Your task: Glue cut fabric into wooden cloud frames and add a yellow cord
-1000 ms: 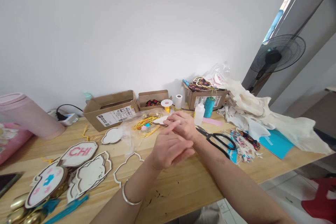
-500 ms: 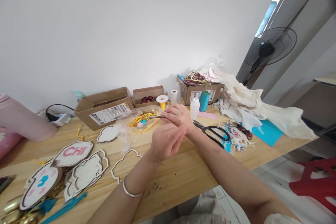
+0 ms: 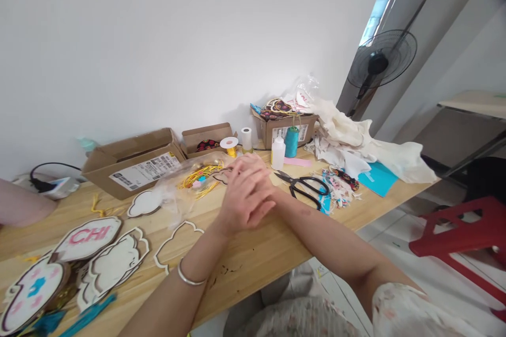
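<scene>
My left hand (image 3: 242, 201) lies across my right hand (image 3: 258, 169), its fingers stretched and a little apart, with the tips overlapping the right hand's back. The fingers of my right hand are closed, partly hidden, at the edge of a thin cloud-shaped outline piece (image 3: 221, 174) that sticks out to the left. Behind that piece lies a clear plastic bag (image 3: 169, 195) with yellow cords (image 3: 197, 175). Another cut-out outline (image 3: 157, 253) rests on the table left of my forearm. Black-handled scissors (image 3: 302, 185) lie open to the right of my hands.
Cardboard boxes (image 3: 132, 160) line the wall, beside a yellow thread spool (image 3: 230, 148), a white bottle (image 3: 278, 154) and a teal thread cone (image 3: 291, 142). Lettered plaques (image 3: 89, 238) and white cut-outs (image 3: 114, 266) cover the left side. Cloth scraps (image 3: 342, 189) lie at the right.
My view has turned to the right. My left hand has moved up onto my right hand, and the piece in my right hand now shows its cloud outline rather than a thin edge.
</scene>
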### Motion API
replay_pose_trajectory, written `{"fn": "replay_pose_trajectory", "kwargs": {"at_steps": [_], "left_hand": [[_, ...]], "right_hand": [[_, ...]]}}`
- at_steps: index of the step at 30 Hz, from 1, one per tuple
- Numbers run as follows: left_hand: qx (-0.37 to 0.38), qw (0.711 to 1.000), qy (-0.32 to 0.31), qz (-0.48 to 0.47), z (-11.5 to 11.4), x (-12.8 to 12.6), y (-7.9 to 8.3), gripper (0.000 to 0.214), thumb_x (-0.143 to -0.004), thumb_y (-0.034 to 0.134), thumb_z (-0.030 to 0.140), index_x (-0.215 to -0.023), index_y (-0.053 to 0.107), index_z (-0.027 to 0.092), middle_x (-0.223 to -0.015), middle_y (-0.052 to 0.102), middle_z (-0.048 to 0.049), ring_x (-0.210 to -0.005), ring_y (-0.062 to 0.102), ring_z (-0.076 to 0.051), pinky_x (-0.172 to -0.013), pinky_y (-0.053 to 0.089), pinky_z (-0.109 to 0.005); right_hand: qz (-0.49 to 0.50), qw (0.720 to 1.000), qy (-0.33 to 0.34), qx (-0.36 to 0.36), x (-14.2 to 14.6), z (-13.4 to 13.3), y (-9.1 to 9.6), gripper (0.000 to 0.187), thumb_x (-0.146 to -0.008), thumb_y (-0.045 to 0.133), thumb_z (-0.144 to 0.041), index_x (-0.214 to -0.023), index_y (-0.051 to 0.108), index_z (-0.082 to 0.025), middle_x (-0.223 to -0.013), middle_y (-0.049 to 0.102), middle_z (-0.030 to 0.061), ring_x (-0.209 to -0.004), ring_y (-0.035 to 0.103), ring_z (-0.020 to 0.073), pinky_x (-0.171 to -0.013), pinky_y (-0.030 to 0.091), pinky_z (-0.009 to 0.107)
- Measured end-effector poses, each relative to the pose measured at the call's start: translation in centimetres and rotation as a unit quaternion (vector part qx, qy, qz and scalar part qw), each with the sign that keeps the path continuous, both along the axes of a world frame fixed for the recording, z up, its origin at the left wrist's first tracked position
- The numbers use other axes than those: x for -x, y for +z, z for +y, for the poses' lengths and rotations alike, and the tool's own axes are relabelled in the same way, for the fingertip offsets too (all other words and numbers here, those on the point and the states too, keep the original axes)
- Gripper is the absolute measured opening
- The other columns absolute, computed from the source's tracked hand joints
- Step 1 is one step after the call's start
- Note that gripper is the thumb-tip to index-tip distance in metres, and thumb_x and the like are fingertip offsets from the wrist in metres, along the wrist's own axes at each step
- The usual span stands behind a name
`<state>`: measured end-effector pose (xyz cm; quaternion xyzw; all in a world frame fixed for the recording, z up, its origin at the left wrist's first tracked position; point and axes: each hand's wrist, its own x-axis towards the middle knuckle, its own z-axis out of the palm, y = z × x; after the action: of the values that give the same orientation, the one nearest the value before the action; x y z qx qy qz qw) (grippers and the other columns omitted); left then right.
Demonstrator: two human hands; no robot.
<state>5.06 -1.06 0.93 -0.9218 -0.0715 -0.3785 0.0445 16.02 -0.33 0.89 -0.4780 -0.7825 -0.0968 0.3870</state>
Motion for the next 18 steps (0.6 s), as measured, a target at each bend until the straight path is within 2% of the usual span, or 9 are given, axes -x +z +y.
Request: {"fn": "replay_pose_trajectory", "kwargs": {"at_steps": [3,6,11,18], "left_hand": [[-0.012,0.991,-0.078,0.111,-1.6,-1.3,-0.2,0.038,-0.082,0.049,0.041,-0.110,0.057,0.018,-0.130,0.049,-0.0115,-0.125,0.037,-0.024,-0.104,0.024,-0.049],[-0.036,0.980,-0.136,0.142,-2.6,-2.2,-0.1,0.040,-0.085,0.043,0.042,-0.113,0.055,0.015,-0.126,0.054,-0.0098,-0.122,0.042,-0.022,-0.106,0.023,-0.045],[-0.042,0.979,-0.137,0.143,-2.6,-2.4,0.0,0.043,-0.085,0.043,0.042,-0.117,0.053,0.015,-0.124,0.056,-0.0094,-0.119,0.045,-0.022,-0.105,0.024,-0.043],[-0.025,0.974,-0.145,0.174,-2.5,-2.2,0.0,0.047,-0.082,0.044,0.048,-0.120,0.052,0.021,-0.130,0.049,-0.0107,-0.121,0.042,-0.025,-0.103,0.024,-0.046]], "right_hand": [[0.001,1.000,-0.004,0.002,0.0,-0.1,0.1,0.024,-0.084,0.050,-0.041,-0.084,0.066,-0.022,-0.076,0.063,0.0037,-0.080,0.052,0.0157,-0.069,0.036,0.028],[0.006,1.000,-0.009,0.005,0.2,0.5,0.4,0.024,-0.085,0.050,-0.039,-0.082,0.066,-0.022,-0.077,0.064,0.0035,-0.079,0.052,0.0149,-0.069,0.036,0.028],[0.011,1.000,-0.008,0.003,0.6,1.7,0.5,0.028,-0.085,0.048,-0.036,-0.076,0.067,-0.018,-0.077,0.066,0.0033,-0.074,0.052,0.0139,-0.070,0.036,0.028],[-0.004,1.000,-0.010,0.000,0.5,1.7,0.5,0.033,-0.087,0.044,-0.040,-0.077,0.067,-0.019,-0.080,0.066,0.0041,-0.075,0.053,0.0141,-0.071,0.037,0.028]]}}
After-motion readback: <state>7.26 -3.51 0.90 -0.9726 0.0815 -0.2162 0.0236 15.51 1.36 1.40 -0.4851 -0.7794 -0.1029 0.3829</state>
